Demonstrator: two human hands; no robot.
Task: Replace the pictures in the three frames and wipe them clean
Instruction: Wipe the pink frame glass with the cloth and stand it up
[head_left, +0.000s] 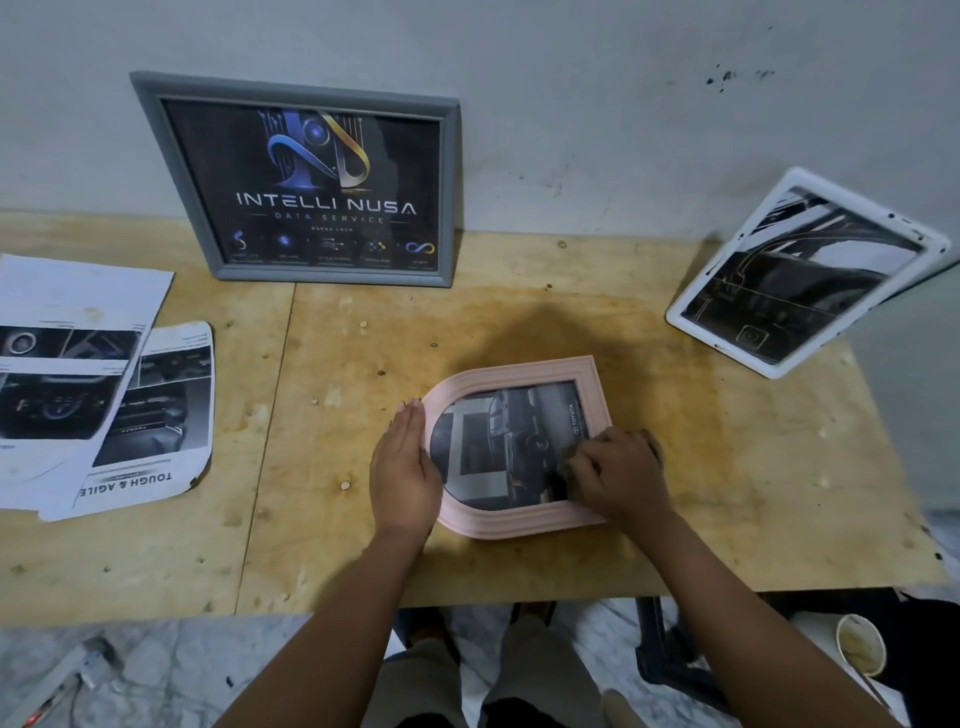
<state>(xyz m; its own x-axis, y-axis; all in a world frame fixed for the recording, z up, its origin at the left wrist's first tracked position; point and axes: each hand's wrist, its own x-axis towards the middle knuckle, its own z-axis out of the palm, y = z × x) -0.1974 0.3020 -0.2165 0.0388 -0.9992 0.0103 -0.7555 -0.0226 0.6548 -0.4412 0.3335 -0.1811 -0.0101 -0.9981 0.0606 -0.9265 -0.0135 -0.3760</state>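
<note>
Arms: both bare forearms reach in from the bottom edge to the middle of the tabletop (701, 493).
Pink arched frame (524, 370): lies flat, glass side up, arched end to the left, near the tabletop's front edge.
Picture in it (488, 447): greyscale vehicle print with "TOYOTA" along its right side.
Left hand (402, 467): fingers straight and together, edge of the hand pressed against the arched end; holds nothing.
Right hand (618, 475): fingers curled over a dark wad (652, 442), pressed on the glass at the frame's square end; wad too blurred to name, cloth-like.
Grey frame (332, 278): stands at the back, leaning on the wall (571, 104), holding an "INTELLI NUSA DATA SERVICE" poster.
White frame (737, 244): back right, tilted, with a black-and-white car print.
Loose prints (78, 291): far left on the tabletop, overlapping; top sheet (171, 483) reads "TOUGH & AGILE".
Paper cup (860, 644): below the tabletop, bottom right.
</note>
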